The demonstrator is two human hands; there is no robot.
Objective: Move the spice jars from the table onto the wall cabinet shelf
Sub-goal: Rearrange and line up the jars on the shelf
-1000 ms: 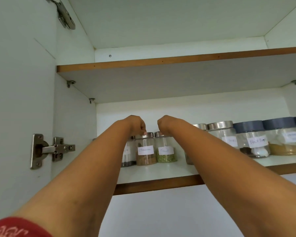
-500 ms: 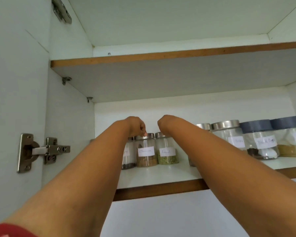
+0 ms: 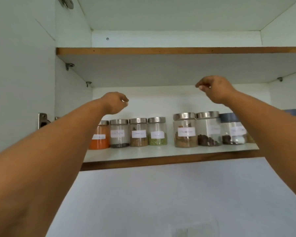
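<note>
I saw my left hand (image 3: 115, 103) and right hand (image 3: 214, 89) raised with fingers loosely curled, holding nothing, above the spice jars (image 3: 138, 132). The jars stood in a row on the cabinet shelf (image 3: 169, 153), labels forward.

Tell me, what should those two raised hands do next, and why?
Probably draw both back and down toward the table for more jars. The left hand and right hand hold nothing above the jars, which stand upright on the shelf.
</note>
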